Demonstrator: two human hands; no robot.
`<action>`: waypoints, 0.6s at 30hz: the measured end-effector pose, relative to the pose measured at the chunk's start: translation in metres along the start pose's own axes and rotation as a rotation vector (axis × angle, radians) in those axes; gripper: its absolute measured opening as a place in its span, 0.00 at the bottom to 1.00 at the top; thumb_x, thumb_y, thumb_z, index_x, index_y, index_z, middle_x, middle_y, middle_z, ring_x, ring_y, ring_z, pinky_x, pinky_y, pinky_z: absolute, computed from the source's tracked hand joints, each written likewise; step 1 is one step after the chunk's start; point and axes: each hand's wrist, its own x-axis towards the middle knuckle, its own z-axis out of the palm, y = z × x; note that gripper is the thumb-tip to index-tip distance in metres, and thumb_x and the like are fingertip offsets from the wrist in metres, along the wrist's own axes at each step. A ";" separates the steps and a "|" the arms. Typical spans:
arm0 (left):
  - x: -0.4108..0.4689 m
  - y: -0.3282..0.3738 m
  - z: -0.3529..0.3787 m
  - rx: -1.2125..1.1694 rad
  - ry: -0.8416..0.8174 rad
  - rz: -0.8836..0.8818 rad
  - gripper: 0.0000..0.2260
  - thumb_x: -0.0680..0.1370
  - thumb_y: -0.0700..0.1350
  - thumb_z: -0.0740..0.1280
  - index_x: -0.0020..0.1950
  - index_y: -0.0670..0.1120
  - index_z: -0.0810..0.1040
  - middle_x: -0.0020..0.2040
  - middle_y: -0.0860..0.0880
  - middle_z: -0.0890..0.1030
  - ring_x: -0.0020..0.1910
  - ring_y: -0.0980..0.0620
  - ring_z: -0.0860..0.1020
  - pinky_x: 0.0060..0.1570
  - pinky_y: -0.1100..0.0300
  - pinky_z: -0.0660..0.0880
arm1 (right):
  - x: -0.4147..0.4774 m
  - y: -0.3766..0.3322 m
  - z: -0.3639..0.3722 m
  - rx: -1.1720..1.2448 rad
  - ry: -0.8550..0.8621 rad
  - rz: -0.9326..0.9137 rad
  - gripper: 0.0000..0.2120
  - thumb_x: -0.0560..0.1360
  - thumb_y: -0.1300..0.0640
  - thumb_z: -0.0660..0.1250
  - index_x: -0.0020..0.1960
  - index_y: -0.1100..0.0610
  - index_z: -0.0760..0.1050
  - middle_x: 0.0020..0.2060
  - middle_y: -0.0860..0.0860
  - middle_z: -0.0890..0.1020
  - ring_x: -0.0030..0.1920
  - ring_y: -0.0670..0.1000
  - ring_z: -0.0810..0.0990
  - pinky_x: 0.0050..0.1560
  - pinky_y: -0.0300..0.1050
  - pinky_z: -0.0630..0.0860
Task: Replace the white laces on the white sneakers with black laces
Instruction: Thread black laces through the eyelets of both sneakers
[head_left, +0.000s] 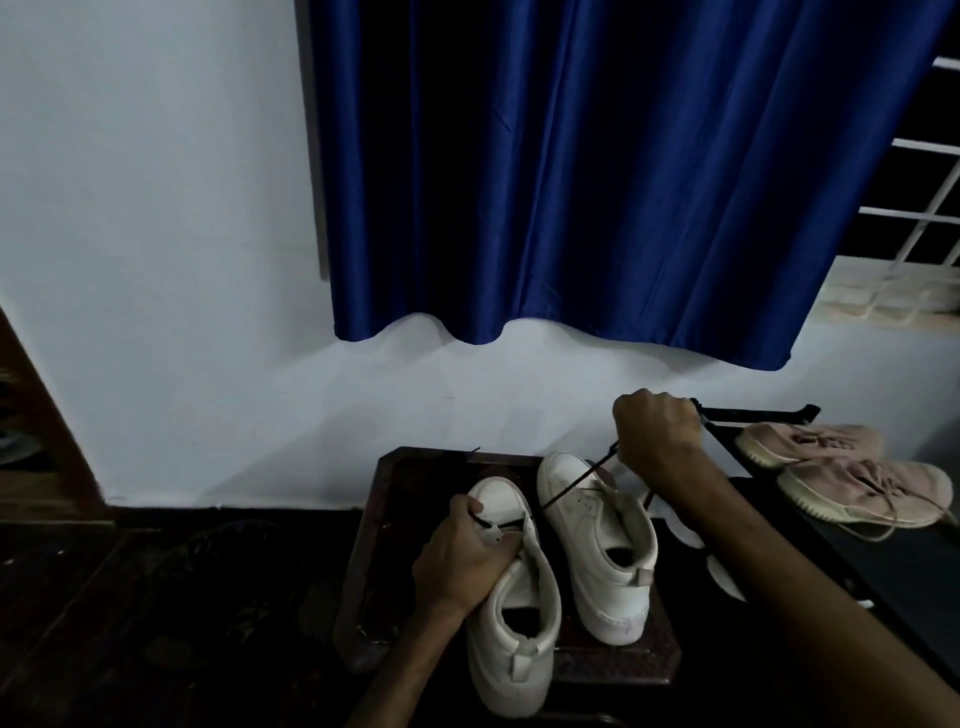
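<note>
My left grip (467, 556) is curled round the white sneaker (514, 639) at its eyelets, bracing it near the desk's (366, 566) front edge. My right grip (657, 431), raised past the far right corner, is closed round the black lace (576, 480), drawn taut. The lace looks thin, limp and light, so I'd pinch it close to the tip. The shoe seems stiff.

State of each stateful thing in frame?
left hand: gripping left sneaker at eyelets
right hand: fisted on black lace, raised
black lace: taut, left sneaker to right hand
left sneaker: upright on stool
right sneaker: upright, not held
pink sneakers: laced, on rack
curtain: drawn, window's right edge exposed
</note>
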 end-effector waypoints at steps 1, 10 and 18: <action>-0.001 0.000 0.000 0.004 -0.005 -0.002 0.23 0.70 0.61 0.69 0.59 0.54 0.68 0.57 0.51 0.80 0.57 0.45 0.79 0.51 0.55 0.74 | -0.001 0.001 0.002 -0.001 -0.006 0.004 0.06 0.75 0.62 0.64 0.51 0.56 0.78 0.47 0.51 0.82 0.48 0.53 0.82 0.39 0.43 0.68; 0.012 0.038 -0.082 -0.354 0.106 0.187 0.07 0.82 0.43 0.59 0.58 0.47 0.74 0.41 0.47 0.78 0.42 0.44 0.78 0.39 0.55 0.72 | 0.015 0.029 -0.015 0.955 0.128 -0.049 0.07 0.77 0.59 0.67 0.53 0.52 0.81 0.38 0.48 0.85 0.35 0.43 0.80 0.40 0.39 0.78; 0.018 0.172 -0.210 -0.810 -0.052 0.342 0.11 0.84 0.38 0.55 0.54 0.44 0.78 0.35 0.48 0.79 0.27 0.56 0.73 0.25 0.63 0.72 | 0.020 0.043 -0.116 2.174 -0.015 -0.247 0.13 0.80 0.69 0.57 0.58 0.61 0.76 0.42 0.54 0.84 0.35 0.48 0.80 0.37 0.40 0.79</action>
